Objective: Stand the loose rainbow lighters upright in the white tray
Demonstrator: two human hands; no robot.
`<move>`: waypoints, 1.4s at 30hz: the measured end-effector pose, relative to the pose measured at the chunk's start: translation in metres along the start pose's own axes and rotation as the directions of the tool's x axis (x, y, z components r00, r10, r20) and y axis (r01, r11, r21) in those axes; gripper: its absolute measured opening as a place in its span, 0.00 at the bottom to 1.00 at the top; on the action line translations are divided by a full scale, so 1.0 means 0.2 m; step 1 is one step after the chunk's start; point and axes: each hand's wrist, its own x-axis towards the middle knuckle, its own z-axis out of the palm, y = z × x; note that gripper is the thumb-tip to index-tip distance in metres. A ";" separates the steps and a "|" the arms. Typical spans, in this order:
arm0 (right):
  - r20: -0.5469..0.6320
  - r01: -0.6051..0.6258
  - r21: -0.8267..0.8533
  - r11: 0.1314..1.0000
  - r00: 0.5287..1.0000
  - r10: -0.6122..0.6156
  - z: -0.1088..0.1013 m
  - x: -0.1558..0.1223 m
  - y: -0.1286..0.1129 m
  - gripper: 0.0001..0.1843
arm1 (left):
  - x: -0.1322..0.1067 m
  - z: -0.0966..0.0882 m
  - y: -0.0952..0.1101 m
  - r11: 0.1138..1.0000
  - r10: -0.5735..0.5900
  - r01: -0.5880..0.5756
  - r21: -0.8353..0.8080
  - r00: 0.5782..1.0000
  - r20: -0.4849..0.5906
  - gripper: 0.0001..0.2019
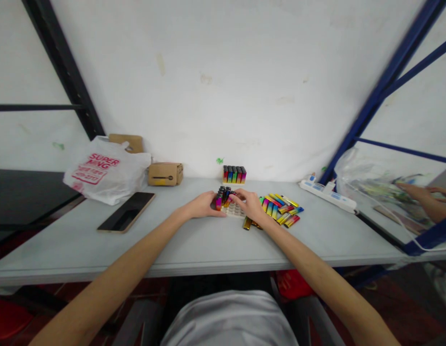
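A white tray with round slots (233, 210) lies on the table, with several multicoloured lighters (220, 198) standing upright in its left part. My left hand (203, 205) curls around the tray's left end, thumb along the front edge and fingers behind. Over the tray, my right hand (249, 202) pinches a lighter (232, 194) with a dark top, beside the standing ones. The tips of its fingers partly cover that lighter. Just right of my right wrist lies a loose pile of shiny rainbow and gold lighters (280, 209), some hidden under my forearm.
A filled block of upright lighters (234, 175) stands against the wall. To the left are a small cardboard box (165, 174), a white plastic bag (107, 168) and a phone (127, 212). A power strip (327, 193) lies at right, by the blue rack post; another person's hands show beyond.
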 end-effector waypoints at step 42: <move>0.089 -0.129 -0.477 0.869 0.977 0.194 -0.19 0.01 0.30 0.15 | 0.00 0.00 0.00 0.998 -0.004 0.003 0.057 1.000 0.018 0.32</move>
